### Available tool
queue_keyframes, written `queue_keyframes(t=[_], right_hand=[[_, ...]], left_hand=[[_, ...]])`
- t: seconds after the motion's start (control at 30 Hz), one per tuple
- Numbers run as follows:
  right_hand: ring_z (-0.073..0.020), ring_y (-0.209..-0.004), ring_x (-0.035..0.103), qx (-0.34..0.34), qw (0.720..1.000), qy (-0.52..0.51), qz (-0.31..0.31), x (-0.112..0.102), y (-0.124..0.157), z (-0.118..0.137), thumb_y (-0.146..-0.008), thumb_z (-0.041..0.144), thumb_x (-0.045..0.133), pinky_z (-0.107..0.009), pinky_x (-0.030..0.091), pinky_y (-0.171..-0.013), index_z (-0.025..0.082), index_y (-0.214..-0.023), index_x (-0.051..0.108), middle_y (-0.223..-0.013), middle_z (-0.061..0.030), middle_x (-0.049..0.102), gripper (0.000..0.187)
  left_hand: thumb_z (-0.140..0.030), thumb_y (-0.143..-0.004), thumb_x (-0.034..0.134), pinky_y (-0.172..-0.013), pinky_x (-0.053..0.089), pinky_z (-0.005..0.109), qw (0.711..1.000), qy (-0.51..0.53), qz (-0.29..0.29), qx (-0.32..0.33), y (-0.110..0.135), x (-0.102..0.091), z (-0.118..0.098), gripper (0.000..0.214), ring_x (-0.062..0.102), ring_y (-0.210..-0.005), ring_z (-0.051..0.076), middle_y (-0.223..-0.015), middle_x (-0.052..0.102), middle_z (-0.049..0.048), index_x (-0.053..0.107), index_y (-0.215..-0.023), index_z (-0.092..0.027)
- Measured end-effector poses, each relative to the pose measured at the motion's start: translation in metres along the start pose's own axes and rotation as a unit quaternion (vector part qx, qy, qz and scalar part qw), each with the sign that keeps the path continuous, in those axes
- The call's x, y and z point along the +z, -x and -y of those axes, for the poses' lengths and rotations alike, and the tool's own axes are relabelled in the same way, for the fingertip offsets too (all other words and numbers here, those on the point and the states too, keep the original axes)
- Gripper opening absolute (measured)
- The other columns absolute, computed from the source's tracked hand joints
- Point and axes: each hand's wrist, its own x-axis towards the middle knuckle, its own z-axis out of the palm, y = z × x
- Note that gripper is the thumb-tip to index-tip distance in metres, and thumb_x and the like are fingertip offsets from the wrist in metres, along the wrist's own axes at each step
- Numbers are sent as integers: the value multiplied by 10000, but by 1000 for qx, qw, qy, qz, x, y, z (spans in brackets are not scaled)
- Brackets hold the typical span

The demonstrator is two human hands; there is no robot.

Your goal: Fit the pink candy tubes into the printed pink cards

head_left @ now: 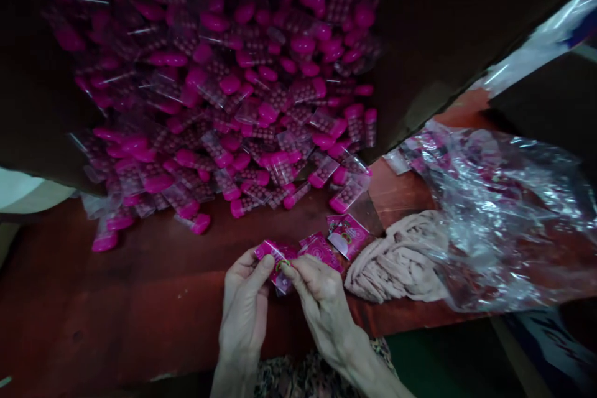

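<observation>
My left hand (247, 292) pinches a small pink printed label (270, 253) between thumb and fingers, just above the table's front part. At the label's right end, my right hand (321, 292) closes its thumb and forefinger on the same piece. Beneath and beside the hands lie more pink printed labels (349, 236), loosely stacked. A large heap of small clear containers with pink caps (265, 113), filled with little round beads, spreads beyond my hands.
A crumpled cloth (401, 261) lies right of the labels. Beside it a clear plastic bag (504, 217) covers the right part of the red table (116, 298). Dark box-like walls (429, 43) flank the heap.
</observation>
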Motion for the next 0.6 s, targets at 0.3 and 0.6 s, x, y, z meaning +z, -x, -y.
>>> queue_keyframes(t=[0.3, 0.6], right_hand=[[-296, -958, 496, 0, 918, 357, -171, -64, -31, -52, -863, 86, 381, -481, 447, -802, 180, -1278, 491, -1080, -163, 547, 439], [-328, -1145, 398, -122, 891, 436, -37, -100, -70, -76, -868, 181, 481, -499, 412, -904, 208, -1078, 625, -1229, -150, 500, 256]], left_hand=[[-135, -582, 777, -627, 519, 204, 996, 64, -60, -26, -4, 3, -7, 201, 633, -624, 100, -700, 708, 11, 676, -754, -153], [-4, -735, 591, -542, 525, 224, 982, 139, -110, -70, -9, 14, -20, 161, 612, -516, 105, -607, 673, 8, 638, -667, -143]])
